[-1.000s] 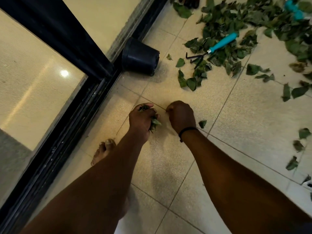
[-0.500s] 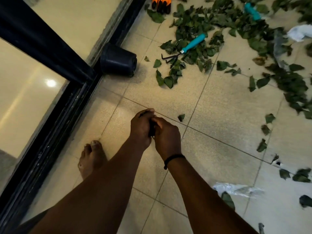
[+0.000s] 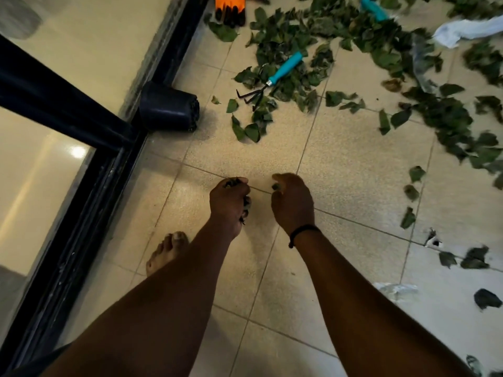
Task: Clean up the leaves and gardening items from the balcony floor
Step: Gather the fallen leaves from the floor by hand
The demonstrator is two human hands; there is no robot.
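My left hand [image 3: 229, 204] is closed around a bunch of green leaves that stick out between its fingers. A little to its right, my right hand [image 3: 292, 202] pinches a single small leaf [image 3: 275, 187] at its fingertips. Both hover over bare tile near the door track. Farther ahead lies a wide scatter of green leaves [image 3: 313, 58], with a teal-handled hand rake [image 3: 272, 78] resting in them. A black plant pot [image 3: 168, 106] lies on its side by the door frame. Orange gloves [image 3: 230, 6] sit at the top edge.
A black sliding-door frame [image 3: 89, 170] runs along the left. My bare foot [image 3: 166, 253] stands below my left hand. White cloth [image 3: 468, 29] and a second teal tool [image 3: 373, 8] lie top right; clear plastic scraps [image 3: 396, 291] and stray leaves dot the right side.
My hands were pressed together half a second ago and have now parted. The loose leaf that lay just right of them is gone from the floor, and my right hand holds one.
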